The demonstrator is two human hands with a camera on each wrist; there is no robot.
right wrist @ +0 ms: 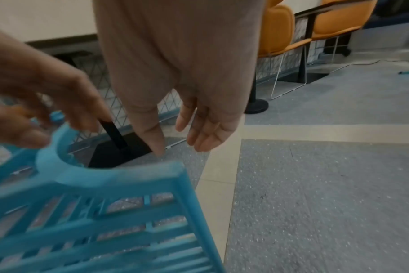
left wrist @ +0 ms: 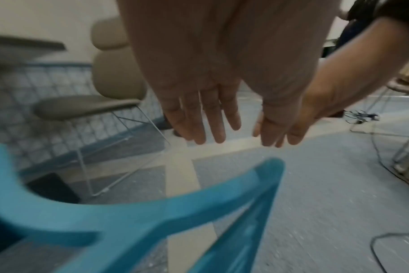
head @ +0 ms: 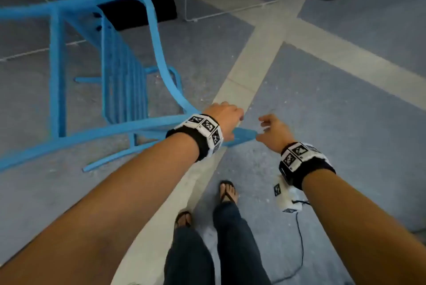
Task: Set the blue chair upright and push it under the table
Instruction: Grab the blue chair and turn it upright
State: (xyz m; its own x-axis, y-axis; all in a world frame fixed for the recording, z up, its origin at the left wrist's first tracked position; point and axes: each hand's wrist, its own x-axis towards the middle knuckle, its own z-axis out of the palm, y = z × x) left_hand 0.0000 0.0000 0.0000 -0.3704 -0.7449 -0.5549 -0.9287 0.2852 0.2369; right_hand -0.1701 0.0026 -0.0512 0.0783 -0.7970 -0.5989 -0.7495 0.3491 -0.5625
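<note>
Blue slatted chair on its side

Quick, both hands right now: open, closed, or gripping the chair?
Left hand: open, fingers straight, above the blue chair, not gripping it.
Right hand: open, fingers relaxed, holding nothing, just beyond the chair's corner.

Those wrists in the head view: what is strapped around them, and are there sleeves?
No sleeves; both forearms are bare. The left hand and right hand each have a black wristband behind them, carrying white blocks printed with black-and-white square code markings. The fingers are bare: no gloves and no rings that I can see.
</note>
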